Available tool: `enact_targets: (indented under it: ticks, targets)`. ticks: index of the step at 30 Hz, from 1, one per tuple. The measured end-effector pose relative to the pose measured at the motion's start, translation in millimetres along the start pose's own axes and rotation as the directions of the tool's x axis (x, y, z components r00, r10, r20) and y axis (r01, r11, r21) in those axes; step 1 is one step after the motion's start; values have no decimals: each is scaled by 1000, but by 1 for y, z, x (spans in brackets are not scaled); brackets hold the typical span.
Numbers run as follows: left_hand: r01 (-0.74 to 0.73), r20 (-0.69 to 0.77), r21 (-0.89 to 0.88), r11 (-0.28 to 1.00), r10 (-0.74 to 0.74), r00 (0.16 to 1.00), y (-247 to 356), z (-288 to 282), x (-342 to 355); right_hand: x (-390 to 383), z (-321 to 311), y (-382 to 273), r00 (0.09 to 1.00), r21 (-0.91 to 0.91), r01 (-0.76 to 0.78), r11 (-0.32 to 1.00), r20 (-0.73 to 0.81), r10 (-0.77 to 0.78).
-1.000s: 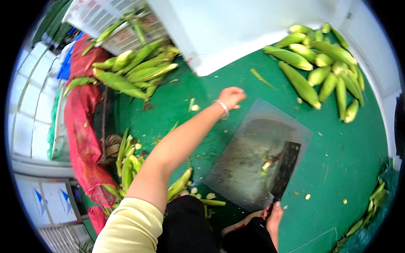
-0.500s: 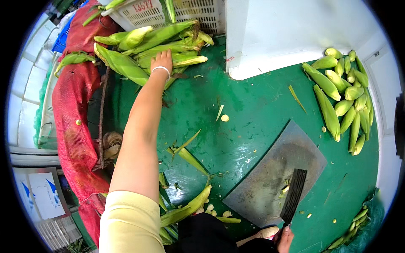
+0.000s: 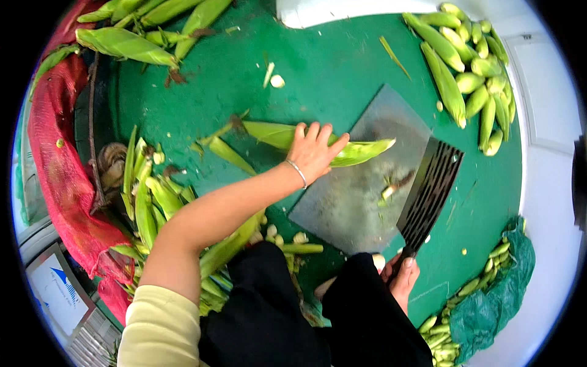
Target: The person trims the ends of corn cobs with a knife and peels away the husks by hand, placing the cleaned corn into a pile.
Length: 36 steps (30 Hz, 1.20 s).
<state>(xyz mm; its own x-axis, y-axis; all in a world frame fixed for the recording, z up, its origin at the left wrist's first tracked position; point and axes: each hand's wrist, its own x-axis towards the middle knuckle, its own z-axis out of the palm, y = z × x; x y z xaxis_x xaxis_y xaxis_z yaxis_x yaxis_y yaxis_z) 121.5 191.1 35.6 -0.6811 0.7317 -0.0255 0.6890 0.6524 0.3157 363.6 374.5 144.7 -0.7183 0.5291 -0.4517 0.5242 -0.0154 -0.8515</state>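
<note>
My left hand (image 3: 317, 150) is wrapped over the middle of an ear of corn (image 3: 361, 153) in its green husk. The ear lies crosswise, its pale tip over the grey cutting board (image 3: 342, 211) and its silk end reaching left past the board's edge. In my right hand (image 3: 403, 275) is the handle of a cleaver (image 3: 430, 189) with a dark, streaked blade. The blade slants up at the board's right side, apart from the ear. A small cut piece of corn stalk (image 3: 387, 192) sits on the board between the ear and the blade.
Unshucked ears (image 3: 128, 46) lie at the far left beside a red mesh sack (image 3: 58, 147). Trimmed ears (image 3: 474, 67) are heaped at the far right. Husks (image 3: 150, 202) pile up left of my legs. A green bag (image 3: 489, 312) with more ears sits at the lower right.
My left hand has taken an ear from the far-left pile and brought it right, to the board. The cleaver, still in my right hand, now has its blade turned more broadly into view.
</note>
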Motion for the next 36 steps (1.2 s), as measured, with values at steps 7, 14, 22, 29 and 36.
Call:
enact_targets:
  ticks: [7,14,22,29,36]
  targets:
    - [86,183,-41,995,-77,980,-83,-6,-58,-39,-46,28,997,-78,39,996,-69,-44]
    - [186,344,-4,983,-173,923,-27,-65,-61,-12,-26,28,982,-92,49,995,186,-32]
    - [107,313,160,981,-154,937,55,-69,-49,46,-3,68,981,-174,-39,984,181,71]
    - [184,320,36,982,-186,929,40,-61,-65,21,-32,-34,921,60,380,923,65,-383]
    - [171,288,14,985,-168,943,50,-54,-51,69,13,103,988,-224,97,970,139,-67]
